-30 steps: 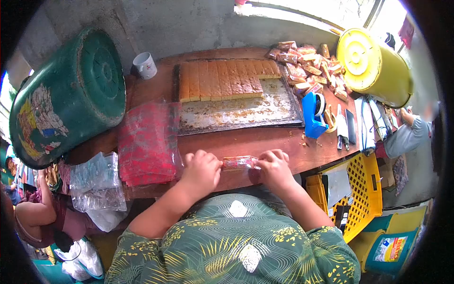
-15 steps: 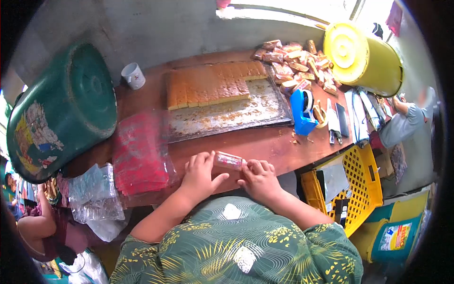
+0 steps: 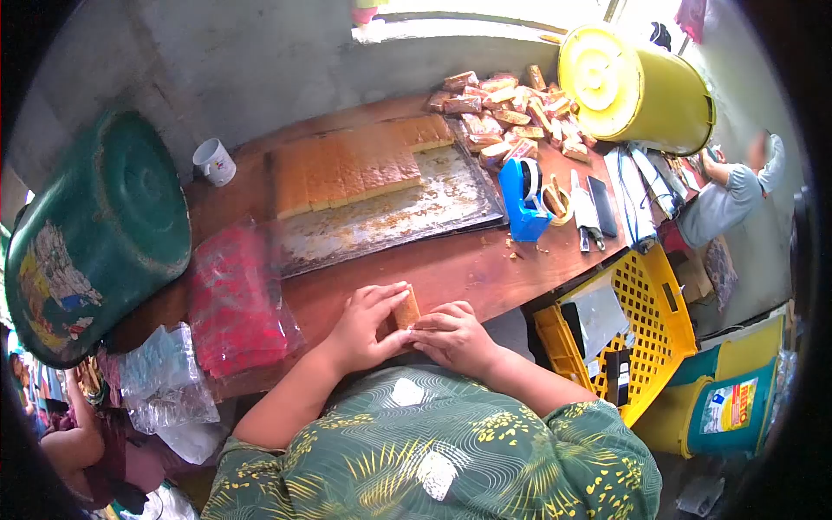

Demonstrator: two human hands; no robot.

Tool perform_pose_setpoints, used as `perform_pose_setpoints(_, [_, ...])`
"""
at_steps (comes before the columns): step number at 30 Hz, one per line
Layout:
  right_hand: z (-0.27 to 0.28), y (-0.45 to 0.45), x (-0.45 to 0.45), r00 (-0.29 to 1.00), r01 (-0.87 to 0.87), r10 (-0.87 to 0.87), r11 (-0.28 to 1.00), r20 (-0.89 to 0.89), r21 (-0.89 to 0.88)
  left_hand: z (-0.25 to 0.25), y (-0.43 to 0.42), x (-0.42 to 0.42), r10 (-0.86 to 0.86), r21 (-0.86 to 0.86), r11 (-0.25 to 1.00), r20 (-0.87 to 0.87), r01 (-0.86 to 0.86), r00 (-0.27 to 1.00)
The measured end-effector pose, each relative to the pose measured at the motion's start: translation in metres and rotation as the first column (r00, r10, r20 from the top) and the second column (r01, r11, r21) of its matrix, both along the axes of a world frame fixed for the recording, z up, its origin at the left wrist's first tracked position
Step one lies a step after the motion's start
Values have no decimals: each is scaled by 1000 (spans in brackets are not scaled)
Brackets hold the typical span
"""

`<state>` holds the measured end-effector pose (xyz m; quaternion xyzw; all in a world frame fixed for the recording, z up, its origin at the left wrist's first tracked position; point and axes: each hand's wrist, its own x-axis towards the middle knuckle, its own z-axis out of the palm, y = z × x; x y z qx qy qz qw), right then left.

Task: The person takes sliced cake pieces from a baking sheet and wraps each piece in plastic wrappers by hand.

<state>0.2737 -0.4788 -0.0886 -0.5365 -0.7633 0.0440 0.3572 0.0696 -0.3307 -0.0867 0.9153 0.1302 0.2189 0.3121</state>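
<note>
A small wrapped cake piece [image 3: 406,310] stands on end between my hands near the table's front edge. My left hand [image 3: 371,327] has its fingers and thumb around its left side. My right hand [image 3: 454,336] is closed at its lower right, fingertips against it. Beyond them a slab of sliced cake [image 3: 347,169] lies on a dark-edged metal tray [image 3: 390,214]. Wrapped cake pieces [image 3: 511,111] are piled at the tray's back right. To the left lie red printed plastic wrappers [image 3: 234,303]. A blue tape dispenser [image 3: 523,199] stands right of the tray.
A green drum [image 3: 108,234] leans at left beside a white mug [image 3: 214,162]. Clear plastic bags [image 3: 160,373] hang over the left edge. At right are a yellow drum [image 3: 637,91], a knife [image 3: 583,208] and a yellow crate [image 3: 646,321]. Other people are at both sides.
The wrapped piece has turned from lying lengthwise to standing on end. Both my hands have closed in around it. The camera view has shifted, so the table appears rotated.
</note>
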Motion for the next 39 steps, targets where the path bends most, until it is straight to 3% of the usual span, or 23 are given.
perform_pose_setpoints(4, [29, 4, 23, 965, -1, -59, 974, -256, -226, 1, -14, 3, 71, 212, 975, -36, -61, 997])
perform_pose_setpoints(5, [31, 9, 42, 983, 104, -105, 994, -151, -14, -1, -14, 4, 75, 224, 972, -28, -67, 997])
perform_pose_setpoints(6, [24, 20, 66, 929, 309, -265, 940, -260, 146, -2, -15, 4, 81, 237, 969, -18, -74, 997])
perform_pose_setpoints(7, [28, 23, 104, 896, 427, -371, 873, -245, 238, -3, -15, 4, 88, 247, 965, -8, -83, 996])
perform_pose_setpoints(8, [20, 28, 139, 797, 599, -522, 747, -305, 288, -3, -15, 5, 87, 249, 965, 10, -87, 996])
perform_pose_setpoints(9, [28, 30, 172, 649, 756, -685, 630, -331, 178, -3, -16, 5, 87, 249, 964, 29, -91, 996])
perform_pose_setpoints(10, [33, 33, 199, 580, 801, -760, 598, -292, 32, -3, -17, 5, 87, 249, 964, 47, -96, 995])
perform_pose_setpoints(12, [-1, 53, 269, 689, 679, -700, 714, -185, -172, -4, -18, 5, 83, 263, 960, 54, -95, 995])
perform_pose_setpoints(14, [14, 62, 258, 589, 594, -753, 650, -295, -473, -3, -18, 5, 78, 267, 959, 68, -93, 995])
perform_pose_setpoints(19, [42, 44, 201, 639, 734, -749, 662, -179, -153, -4, -17, 3, 43, 204, 976, 161, -76, 986])
perform_pose_setpoints(20, [40, 34, 189, 618, 728, -745, 663, -252, -175, -4, -17, 4, 41, 193, 978, 167, -74, 985])
perform_pose_setpoints(21, [27, 26, 185, 652, 745, -723, 667, -228, 15, -5, -16, 4, 39, 182, 981, 171, -70, 984])
perform_pose_setpoints(23, [-3, 12, 200, 627, 776, -778, 618, -43, 130, -6, -16, 4, 42, 157, 985, 178, -70, 983])
perform_pose_setpoints(24, [-28, 9, 214, 588, 798, -808, 570, -45, 196, -7, -16, 4, 45, 143, 987, 182, -72, 982])
perform_pose_setpoints(25, [-33, 3, 214, 540, 829, -841, 538, 32, 151, -9, -16, 4, 47, 131, 989, 189, -72, 981])
perform_pose_setpoints(27, [-40, -1, 213, 564, 811, -823, 567, 62, 145, -10, -15, 4, 48, 112, 991, 191, -70, 980])
perform_pose_setpoints(29, [-6, 5, 158, 690, 707, -717, 697, -98, -121, -9, -16, 3, 55, 76, 995, 182, -70, 982])
perform_pose_setpoints(31, [-2, 14, 100, 806, 401, -456, 890, -377, -219, -11, -16, 4, 68, 57, 995, 194, -81, 979])
perform_pose_setpoints(33, [16, 10, 41, 953, 91, -163, 959, -256, -269, -13, -17, 2, 74, 55, 995, 192, -86, 979])
perform_pose_setpoints(35, [19, 11, 0, 914, -178, 100, 970, -393, -167, -13, -15, 1, 70, 75, 994, 183, -85, 981])
perform_pose_setpoints(39, [2, 35, 3, 896, -58, -107, 934, -432, -352, -7, -15, 4, 65, 64, 995, 191, -78, 979])
